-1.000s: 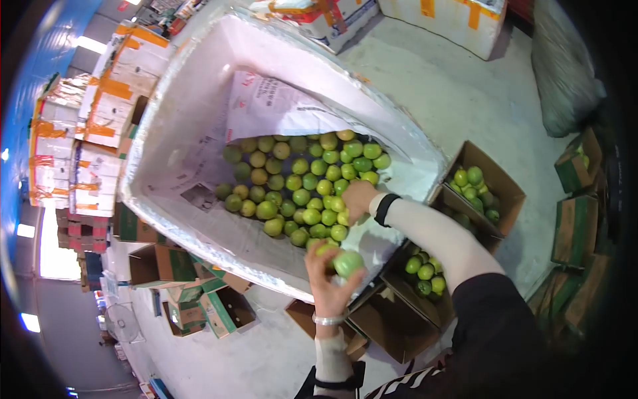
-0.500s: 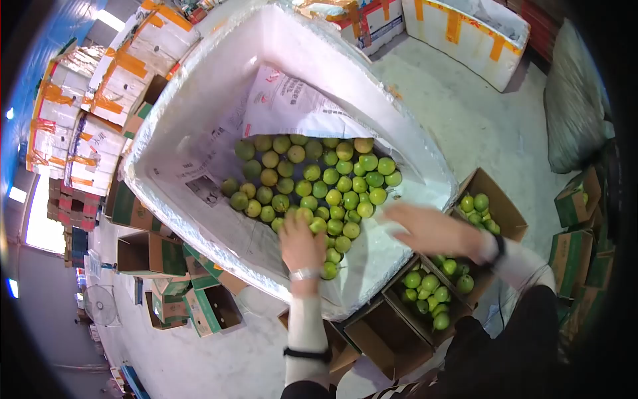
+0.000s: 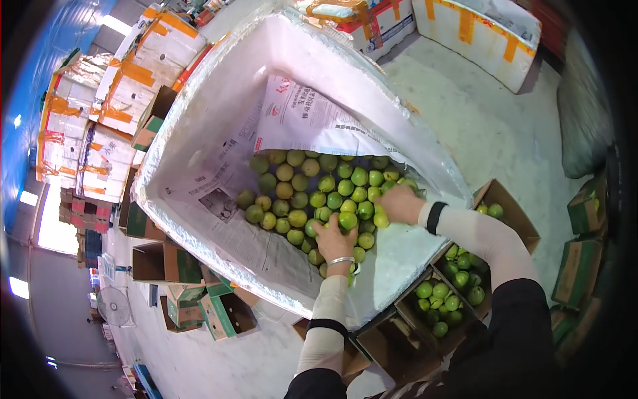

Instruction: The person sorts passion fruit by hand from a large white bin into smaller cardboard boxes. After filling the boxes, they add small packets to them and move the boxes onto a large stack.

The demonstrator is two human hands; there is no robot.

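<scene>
Many round green and yellow-green fruits lie in a large white foam box lined with newspaper. My left hand is down among them at the near side, its fingers curled round a bright green fruit. To its right, my right hand reaches into the pile from the box's right side. Its fingers are bent at a yellow-green fruit, and the fingertips are partly hidden. Against the near right side of the box, cardboard cartons hold more of the fruits.
Open cardboard cartons stand on the floor at the left, near a fan. Taped foam boxes are stacked at the far left. Another foam box sits behind, with a grey sack at the right.
My right hand has moved left from above the cartons into the foam box, among the fruits. My left hand has shifted right and closed round a green fruit. The view has moved slightly.
</scene>
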